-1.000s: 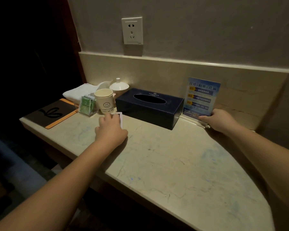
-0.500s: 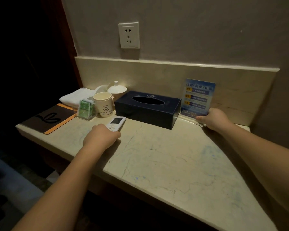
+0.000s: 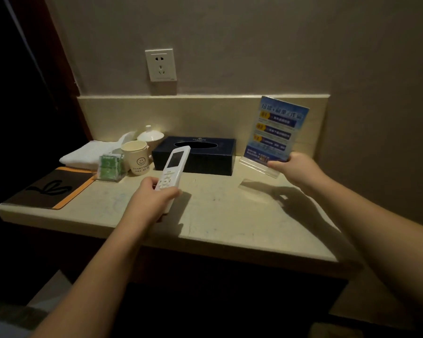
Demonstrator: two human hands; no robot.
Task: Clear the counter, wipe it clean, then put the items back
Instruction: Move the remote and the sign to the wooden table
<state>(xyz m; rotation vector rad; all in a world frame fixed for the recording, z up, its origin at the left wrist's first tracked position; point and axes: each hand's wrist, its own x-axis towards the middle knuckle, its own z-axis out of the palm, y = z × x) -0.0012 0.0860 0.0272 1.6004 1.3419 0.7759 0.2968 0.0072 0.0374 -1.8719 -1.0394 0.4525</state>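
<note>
Fingers of left hand (image 3: 149, 201) wrap the lower end of white remote (image 3: 172, 172), raised over counter (image 3: 230, 215); judged light, rigid, smooth. Right hand (image 3: 294, 168) pinches acrylic sign stand (image 3: 274, 135) at its base, lifted; judged light, brittle. Cup (image 3: 137, 157) print mostly illegible; sign text unreadable

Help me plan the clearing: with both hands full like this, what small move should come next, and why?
Probably carry both items away off the counter. The left hand grips the remote and the right hand holds the sign stand, both lifted, while tissue box, cup and towel wait.
</note>
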